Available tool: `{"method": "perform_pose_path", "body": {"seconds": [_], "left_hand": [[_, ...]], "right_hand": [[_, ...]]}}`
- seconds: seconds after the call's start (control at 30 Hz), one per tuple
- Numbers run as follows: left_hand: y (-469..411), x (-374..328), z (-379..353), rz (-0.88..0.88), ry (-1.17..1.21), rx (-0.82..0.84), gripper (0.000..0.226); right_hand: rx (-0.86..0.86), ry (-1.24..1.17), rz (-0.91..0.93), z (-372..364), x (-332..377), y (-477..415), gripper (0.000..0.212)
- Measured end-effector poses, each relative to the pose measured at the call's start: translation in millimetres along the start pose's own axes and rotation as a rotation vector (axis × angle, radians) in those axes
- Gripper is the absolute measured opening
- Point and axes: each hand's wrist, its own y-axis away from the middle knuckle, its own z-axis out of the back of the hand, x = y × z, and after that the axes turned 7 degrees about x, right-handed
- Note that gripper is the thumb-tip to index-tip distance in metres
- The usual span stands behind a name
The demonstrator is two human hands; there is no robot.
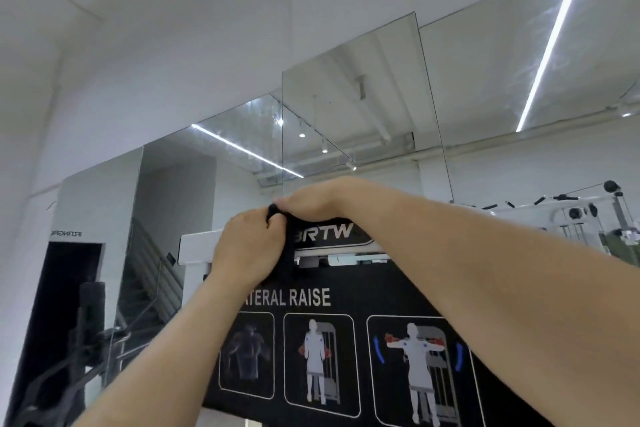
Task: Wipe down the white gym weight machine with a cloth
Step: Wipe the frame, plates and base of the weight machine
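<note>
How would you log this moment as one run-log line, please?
step: wiping machine top | left grip: holds cloth | right grip: pinches cloth | cloth: dark, hanging over white top bar

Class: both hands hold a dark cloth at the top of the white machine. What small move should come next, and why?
Probably slide the dark cloth leftward along the white top bar. The left hand and right hand both grip it at the machine's top beside the BRTW logo, and white bar shows to their left.
</note>
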Motion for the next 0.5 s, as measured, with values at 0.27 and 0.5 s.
{"method": "perform_pose_path", "body": {"seconds": [0.27,0.5], "left_hand": [[48,-83,-17,-0.353,0.112,0.087,0.019],[97,-179,-59,-0.543,0.207,0.075,0.042]], "right_hand": [[-0.146,0.221,0.059,2,-67,104,0.021],[-0.377,-0.160,0.129,-41,-152,208,0.023]]}}
